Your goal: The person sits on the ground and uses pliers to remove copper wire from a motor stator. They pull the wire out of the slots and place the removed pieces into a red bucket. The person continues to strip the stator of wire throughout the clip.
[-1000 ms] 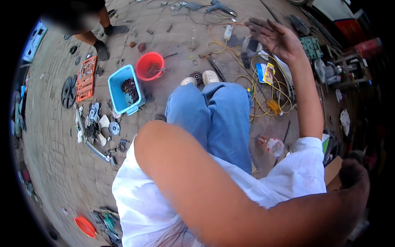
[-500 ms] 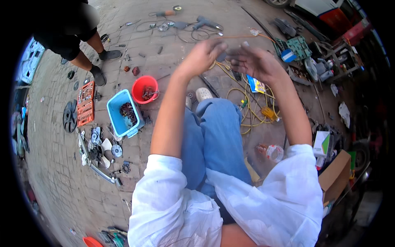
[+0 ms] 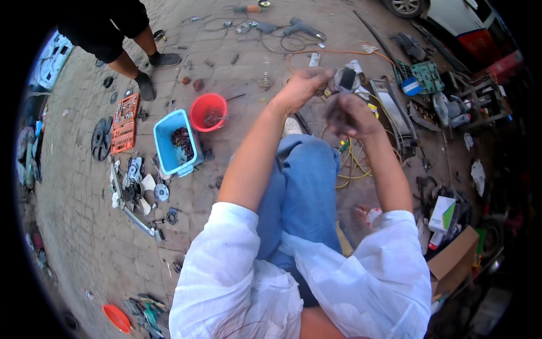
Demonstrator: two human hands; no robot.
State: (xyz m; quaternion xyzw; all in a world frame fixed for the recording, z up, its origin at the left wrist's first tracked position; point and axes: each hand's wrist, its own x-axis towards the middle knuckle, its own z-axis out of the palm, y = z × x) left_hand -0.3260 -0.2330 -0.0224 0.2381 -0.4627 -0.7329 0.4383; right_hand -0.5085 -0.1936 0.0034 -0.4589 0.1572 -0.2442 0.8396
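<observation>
My left hand (image 3: 307,85) is raised above my legs, its fingers curled together; whether they hold anything I cannot make out. Just below and right of it, my right hand (image 3: 347,116) has dark, grimy, bent fingers, smeared by motion. Behind the hands lies a silver-and-black object (image 3: 349,80) of unclear kind, amid yellow cords (image 3: 353,164). My jeans-clad legs (image 3: 302,186) and one cream clog (image 3: 292,126) show below.
A person's legs (image 3: 132,68) stand upper left. Around me are a blue bin (image 3: 161,144), red bucket (image 3: 200,107), orange socket case (image 3: 121,138), loose metal parts (image 3: 135,186), power tools (image 3: 298,28), cardboard box (image 3: 451,254) and a car (image 3: 457,20).
My left arm has swung up and forward from low on the right. My right hand has dropped from its raised position toward the middle, its fingers now more bent.
</observation>
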